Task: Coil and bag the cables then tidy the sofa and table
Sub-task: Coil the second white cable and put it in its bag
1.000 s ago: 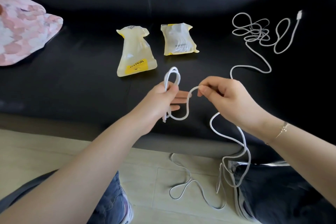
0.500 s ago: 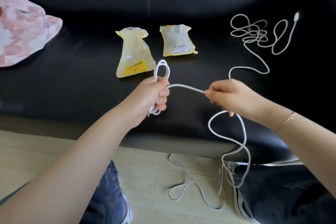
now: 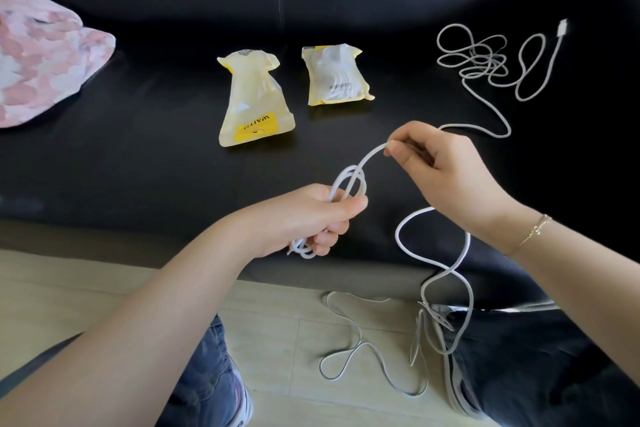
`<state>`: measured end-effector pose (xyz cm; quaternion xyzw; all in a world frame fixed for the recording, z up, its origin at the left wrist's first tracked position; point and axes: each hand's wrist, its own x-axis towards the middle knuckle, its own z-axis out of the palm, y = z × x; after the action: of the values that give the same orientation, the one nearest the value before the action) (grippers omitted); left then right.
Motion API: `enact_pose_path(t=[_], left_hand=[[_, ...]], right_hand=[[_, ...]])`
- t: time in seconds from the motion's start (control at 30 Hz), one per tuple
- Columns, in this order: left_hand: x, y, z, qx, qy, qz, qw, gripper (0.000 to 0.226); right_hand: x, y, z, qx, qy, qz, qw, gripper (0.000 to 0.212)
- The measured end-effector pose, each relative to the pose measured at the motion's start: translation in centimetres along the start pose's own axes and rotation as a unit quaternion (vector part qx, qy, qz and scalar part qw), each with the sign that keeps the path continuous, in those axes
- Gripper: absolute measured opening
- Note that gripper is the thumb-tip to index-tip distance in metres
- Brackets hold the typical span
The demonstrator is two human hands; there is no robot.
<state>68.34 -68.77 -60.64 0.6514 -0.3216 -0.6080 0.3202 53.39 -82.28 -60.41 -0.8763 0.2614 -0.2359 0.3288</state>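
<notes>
So the whole thing right now comes down to where the free run of the white cable [image 3: 372, 158] sits relative to the little coil. The left hand [image 3: 313, 218] has its fingers curled tight around a small bundle of loops, which stick up out of the top of the fist and poke out a bit below it too, and it's held just above the front edge of the black sofa [image 3: 138, 149]. The right hand [image 3: 446, 172] is up and to the right of it, pinching the cable between thumb and fingertips, so the strand arcs from the pinch down and left into the loops. From the right hand the slack drops off the sofa edge, loops over the person's right knee and trails onto the floor [image 3: 277, 329]. I'd say the next wrap means bringing the right hand down and left toward the left fist, since that's the hand feeding and the left is just the anchor. Plenty of cable is left to wind, so the coil is early on. A second, grey cable [image 3: 485, 62] lies in a tangle far right on the seat, well apart from both hands. Two yellowish plastic bags [image 3: 256, 104] sit further back on the seat, just beside each other, nearer the left hand.
</notes>
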Motion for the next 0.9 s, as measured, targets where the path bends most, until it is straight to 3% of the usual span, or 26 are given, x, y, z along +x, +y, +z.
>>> enact_pose_path(t=[0.1, 0.2, 0.33, 0.47, 0.57, 0.7, 0.9], left_hand=[[0.0, 0.2, 0.0, -0.02, 0.01, -0.001, 1.0, 0.036], [0.0, 0.6, -0.6, -0.153, 0.036, 0.007, 0.987, 0.033], [-0.2, 1.1, -2.7, -0.334, 0.118, 0.034, 0.934, 0.033], [-0.5, 1.1, -3.9, -0.434, 0.194, 0.064, 0.877, 0.03], [-0.7, 1.2, -3.0, -0.414, 0.185, 0.078, 0.888, 0.014], [-0.3, 1.0, -1.0, -0.373, 0.149, 0.075, 0.913, 0.03], [0.4, 1.0, -0.4, -0.372, 0.152, 0.065, 0.914, 0.021]], right_hand=[[0.0, 0.0, 0.1, -0.003, 0.006, 0.02, 1.0, 0.017], [0.1, 0.0, 0.2, -0.017, -0.02, 0.082, 0.996, 0.032], [0.5, 0.3, -0.2, 0.024, -0.098, 0.187, 0.977, 0.045], [1.0, 0.2, -0.6, 0.085, -0.064, 0.193, 0.975, 0.027], [0.7, -0.3, -0.4, 0.075, -0.069, 0.15, 0.983, 0.024], [-0.4, -1.3, 0.8, 0.053, -0.127, 0.093, 0.986, 0.022], [-1.2, -1.9, 1.9, 0.061, -0.2, 0.051, 0.977, 0.021]])
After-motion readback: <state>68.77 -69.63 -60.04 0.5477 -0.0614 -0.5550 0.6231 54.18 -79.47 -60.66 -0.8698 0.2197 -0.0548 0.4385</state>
